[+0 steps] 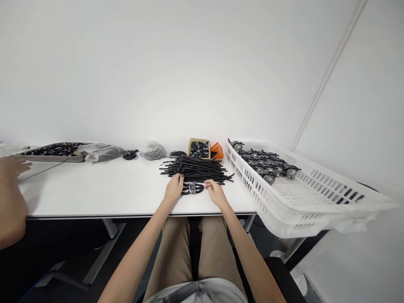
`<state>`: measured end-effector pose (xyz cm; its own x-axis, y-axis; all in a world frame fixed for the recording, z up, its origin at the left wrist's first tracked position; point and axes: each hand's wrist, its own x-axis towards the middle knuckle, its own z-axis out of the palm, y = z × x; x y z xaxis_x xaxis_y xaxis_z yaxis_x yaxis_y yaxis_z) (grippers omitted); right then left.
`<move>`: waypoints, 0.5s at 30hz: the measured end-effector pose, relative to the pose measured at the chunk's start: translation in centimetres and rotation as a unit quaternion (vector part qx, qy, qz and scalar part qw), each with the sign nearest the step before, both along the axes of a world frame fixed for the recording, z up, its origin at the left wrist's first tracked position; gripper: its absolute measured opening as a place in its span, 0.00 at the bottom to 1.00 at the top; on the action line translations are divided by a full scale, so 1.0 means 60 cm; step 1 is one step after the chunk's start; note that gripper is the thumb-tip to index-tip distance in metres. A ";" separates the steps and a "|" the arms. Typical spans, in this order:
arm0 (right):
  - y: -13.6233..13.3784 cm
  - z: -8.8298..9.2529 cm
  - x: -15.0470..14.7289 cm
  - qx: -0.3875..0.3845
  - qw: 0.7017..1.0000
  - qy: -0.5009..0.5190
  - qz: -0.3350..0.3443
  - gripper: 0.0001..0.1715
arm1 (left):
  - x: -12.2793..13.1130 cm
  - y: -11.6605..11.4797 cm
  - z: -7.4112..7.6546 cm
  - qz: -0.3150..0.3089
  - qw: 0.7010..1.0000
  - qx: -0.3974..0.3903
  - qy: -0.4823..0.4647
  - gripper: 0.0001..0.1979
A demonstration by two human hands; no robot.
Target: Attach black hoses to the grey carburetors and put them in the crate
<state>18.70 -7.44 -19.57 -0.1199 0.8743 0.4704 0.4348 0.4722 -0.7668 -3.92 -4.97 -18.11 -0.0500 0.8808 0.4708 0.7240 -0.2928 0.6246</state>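
A small bundle of black cords with grey, partly see-through clips (192, 188) at its middle lies on the white table in front of me. My left hand (174, 187) is closed on the bundle's left end, fingertips pressed together. At the other end, my right hand (215, 192) has its thumb and fingers pinched at the cord tips; the exact contact is too small to make out. Just beyond both hands lies a wide pile of cut black cords (195, 169).
A white crate (303, 200) with several clipped cord pieces (265, 162) stands at right. Behind the pile are a beige basket (188, 150) of small black-and-grey parts and an orange basket (220, 150). Plastic bags (104, 152) and a tray (53, 159) sit left, near another person's hand (12, 193).
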 end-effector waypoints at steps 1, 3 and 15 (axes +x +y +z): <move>0.000 0.000 0.000 0.000 1.000 0.000 0.000 0.21 | 0.000 0.000 0.000 0.001 1.000 0.000 0.001 0.12; 0.000 0.001 0.000 -0.001 1.000 0.000 0.000 0.20 | 0.001 -0.001 0.001 0.001 1.000 0.000 0.001 0.12; 0.003 -0.002 -0.001 -0.001 1.000 0.004 -0.005 0.20 | 0.000 0.002 -0.001 0.000 1.000 0.005 -0.002 0.12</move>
